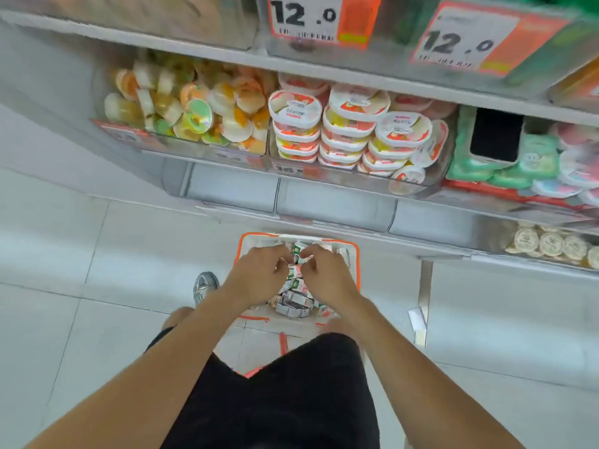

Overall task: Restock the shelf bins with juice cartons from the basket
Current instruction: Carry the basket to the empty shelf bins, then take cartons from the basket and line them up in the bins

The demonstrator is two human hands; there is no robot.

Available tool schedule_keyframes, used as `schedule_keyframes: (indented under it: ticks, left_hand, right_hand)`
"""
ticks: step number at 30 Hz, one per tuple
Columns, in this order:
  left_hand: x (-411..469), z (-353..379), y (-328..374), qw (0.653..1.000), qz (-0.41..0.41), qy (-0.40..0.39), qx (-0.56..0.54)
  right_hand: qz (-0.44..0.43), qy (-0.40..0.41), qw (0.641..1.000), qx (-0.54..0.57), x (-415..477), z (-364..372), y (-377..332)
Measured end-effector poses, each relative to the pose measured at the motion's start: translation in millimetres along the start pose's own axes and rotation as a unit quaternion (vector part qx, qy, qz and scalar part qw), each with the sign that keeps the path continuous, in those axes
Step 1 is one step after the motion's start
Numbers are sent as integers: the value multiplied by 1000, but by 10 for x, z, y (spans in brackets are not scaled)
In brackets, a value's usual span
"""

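Note:
An orange-rimmed basket [354, 251] stands on the floor below the shelves, holding several small juice cartons [295, 298] with green, white and red print. Both my hands reach down into it. My left hand [256, 270] has its fingers curled round cartons near the basket's far end. Close beside it, my right hand [324, 268] pinches cartons too. Several clear shelf bins [334, 202] on the low shelf just above the basket look bare inside.
Higher shelf bins hold jelly cups [184, 108], stacked white and red tubs [353, 131] and green packs [531, 157]. Round cups [551, 244] fill a low bin on the right. Price tags hang above. My dark shorts and one shoe [204, 285] are on white floor tiles.

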State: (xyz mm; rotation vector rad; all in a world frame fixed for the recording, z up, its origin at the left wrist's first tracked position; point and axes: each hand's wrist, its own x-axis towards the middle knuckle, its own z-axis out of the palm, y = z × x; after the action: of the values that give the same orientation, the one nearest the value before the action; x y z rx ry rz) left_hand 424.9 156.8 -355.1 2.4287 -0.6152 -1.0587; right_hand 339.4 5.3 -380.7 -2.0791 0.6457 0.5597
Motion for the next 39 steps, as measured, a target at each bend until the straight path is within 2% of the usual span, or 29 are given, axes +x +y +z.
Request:
schedule_keyframes:
  ticks: [3,6,10,14,17,19,21,24,29,32,37,39]
  left_hand:
    - [489,274,-751,1000,15,-24,6]
    - [1019,698,-1485,1000,19,-24,1]
    - [1582,1406,-2194,997,80,-18,16]
    - [1989,2148,-2604,991,109,3,74]
    - [2265,2588,-2738,994,99,-13,47]
    - [2446,2816,-2790,996,87,2,29]
    - [2565,3021,-2867,996,67,27,46]
    - [2619,3309,-2868,993,66,34,92]
    - [2412,3571,-2643,973,79,48,211]
    - [2298,3507,-2574,963,68,50,258]
    - [2310,3366,-2454,975,59,28,210]
    - [2250,3403,-2496,981,66,28,179]
  right_hand:
    - [-8,11,1000,-26,481,523,227]
    - [-18,16,992,-121,997,1055,589]
    - [-71,-15,955,-288,1585,1655,1207]
    - [-94,-28,926,-365,2001,2109,1649]
    - [-81,-41,917,-388,2252,2312,1789]
    - [-63,-60,897,-433,2403,2348,1858]
    - [-55,-62,876,-474,2466,2330,1927]
    - [-36,-73,867,-492,2412,2288,2119]
    - [-38,-68,889,-452,2046,2232,2364]
    - [-48,-16,905,-422,1783,2235,2652]
    - [-29,38,913,-405,1451,2217,3031]
    - [-34,34,911,-410,1375,2232,3042]
